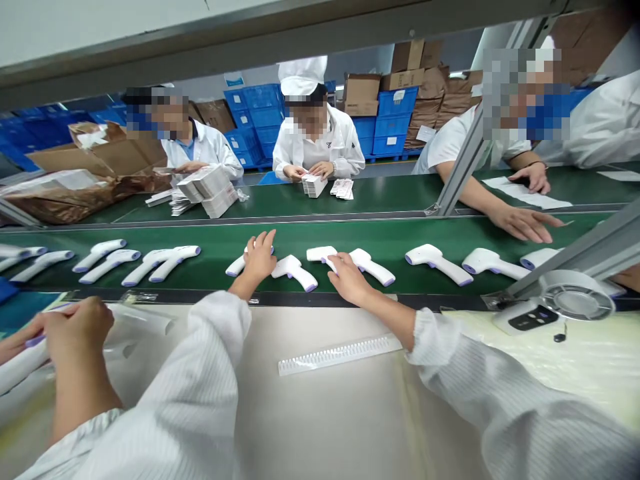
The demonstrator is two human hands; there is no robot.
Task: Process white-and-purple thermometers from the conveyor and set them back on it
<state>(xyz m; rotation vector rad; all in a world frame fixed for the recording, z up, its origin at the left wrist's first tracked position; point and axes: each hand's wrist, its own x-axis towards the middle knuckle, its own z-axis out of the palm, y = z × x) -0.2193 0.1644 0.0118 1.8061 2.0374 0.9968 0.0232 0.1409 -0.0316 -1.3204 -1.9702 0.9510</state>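
Observation:
White infrared thermometers with purple trim lie in a row on a green conveyor belt (225, 230). My left hand (260, 257) is over one thermometer (235, 267), its fingers spread and partly covering it. My right hand (349, 277) reaches onto the belt, its fingers on a thermometer (320, 253); thumb and fingers are around the handle. Between my hands lies another thermometer (295, 272), and one more (373, 267) rests just behind my right hand. Both my forearms, in white sleeves, cross the near edge of the belt.
A clear ruler-like strip (340, 353) lies on the pale worktop (320, 427). A small white fan (555, 303) stands at right. At left, another person's hand (83, 327) holds a thermometer. Coworkers sit across; one's arm reaches over the belt. Metal posts frame the right.

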